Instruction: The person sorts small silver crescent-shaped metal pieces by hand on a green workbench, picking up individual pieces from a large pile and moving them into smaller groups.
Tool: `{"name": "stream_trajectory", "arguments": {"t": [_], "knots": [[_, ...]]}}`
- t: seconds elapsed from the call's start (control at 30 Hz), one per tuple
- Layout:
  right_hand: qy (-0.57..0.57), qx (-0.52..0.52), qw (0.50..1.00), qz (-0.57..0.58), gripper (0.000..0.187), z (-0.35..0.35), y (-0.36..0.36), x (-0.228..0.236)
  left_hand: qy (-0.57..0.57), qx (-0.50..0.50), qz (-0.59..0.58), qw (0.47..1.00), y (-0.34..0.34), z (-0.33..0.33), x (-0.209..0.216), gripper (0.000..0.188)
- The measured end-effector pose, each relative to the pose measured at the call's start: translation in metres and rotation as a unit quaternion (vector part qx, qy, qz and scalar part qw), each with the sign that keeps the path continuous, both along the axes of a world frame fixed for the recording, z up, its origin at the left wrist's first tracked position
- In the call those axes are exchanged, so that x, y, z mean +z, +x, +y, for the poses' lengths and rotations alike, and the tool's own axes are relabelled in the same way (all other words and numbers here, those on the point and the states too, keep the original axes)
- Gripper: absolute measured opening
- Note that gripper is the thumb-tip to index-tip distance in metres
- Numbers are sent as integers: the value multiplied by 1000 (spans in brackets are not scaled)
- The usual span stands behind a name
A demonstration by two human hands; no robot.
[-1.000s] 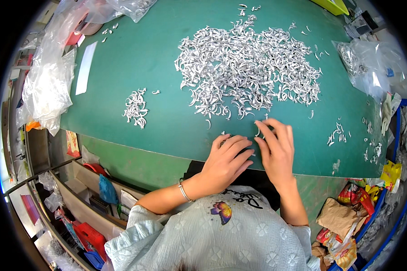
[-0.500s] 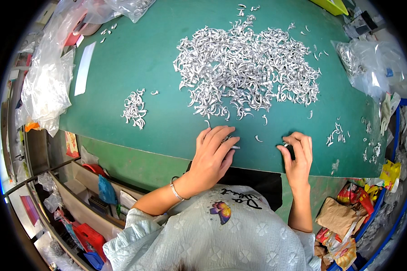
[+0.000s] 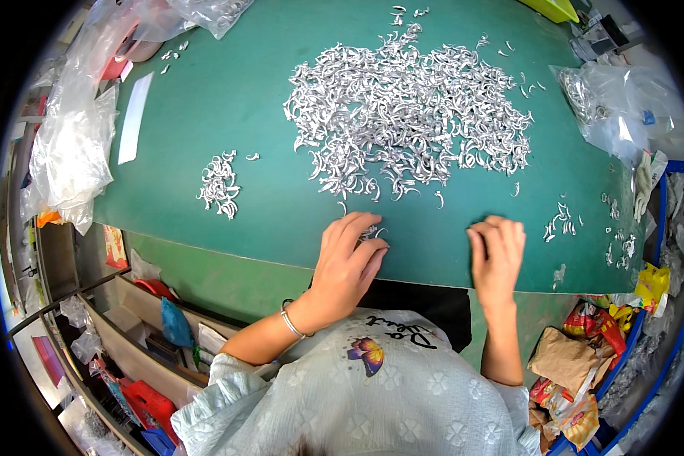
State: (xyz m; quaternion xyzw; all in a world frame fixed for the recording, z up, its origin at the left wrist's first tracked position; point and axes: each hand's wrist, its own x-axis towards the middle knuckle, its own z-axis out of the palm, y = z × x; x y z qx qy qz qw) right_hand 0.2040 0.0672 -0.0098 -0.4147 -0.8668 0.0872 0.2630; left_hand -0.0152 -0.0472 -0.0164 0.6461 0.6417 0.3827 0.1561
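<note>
A broad pile of small curved silver metal pieces (image 3: 410, 114) covers the middle of the green table (image 3: 273, 235). My left hand (image 3: 345, 258) rests near the front edge, fingers curled over a few of these pieces (image 3: 369, 233), which peek out by the fingertips. One single piece (image 3: 343, 208) lies just beyond that hand. To the right, my right hand (image 3: 498, 252) is down at the tabletop with bent fingers and the thumb drawn in close. Whatever its fingertips hold, if anything, is hidden.
Smaller clusters of pieces lie at the left (image 3: 219, 186) and right (image 3: 562, 222). A white strip (image 3: 134, 118) and clear plastic bags (image 3: 72, 159) are at the far left. Another clear bag (image 3: 608, 106) sits on the right, near a white glove (image 3: 644, 186).
The lone piece between my hands is gone from its spot. My left fingers have shifted, showing different pieces beneath them. The piece seen at my right fingertips is out of sight.
</note>
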Motion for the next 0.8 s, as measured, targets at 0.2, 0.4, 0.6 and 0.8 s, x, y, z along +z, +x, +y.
{"name": "stream_trajectory", "arguments": {"t": [0.2, 0.4, 0.6, 0.8], "knots": [[25, -152, 987, -38, 17, 21, 43, -1, -11, 0, -23, 1000, 0, -2, 1, 25], [52, -251, 959, -120, 14, 26, 50, -2, -6, -20, 8, 1000, -3, -1, 5, 28], [9, -115, 993, 3, 24, 45, 16, 2, 11, -26, -31, 999, -8, -1, 2, 25], [-77, -51, 994, 60, 3, 32, -13, -5, 12, -37, -52, 998, 0, 3, -2, 23]]}}
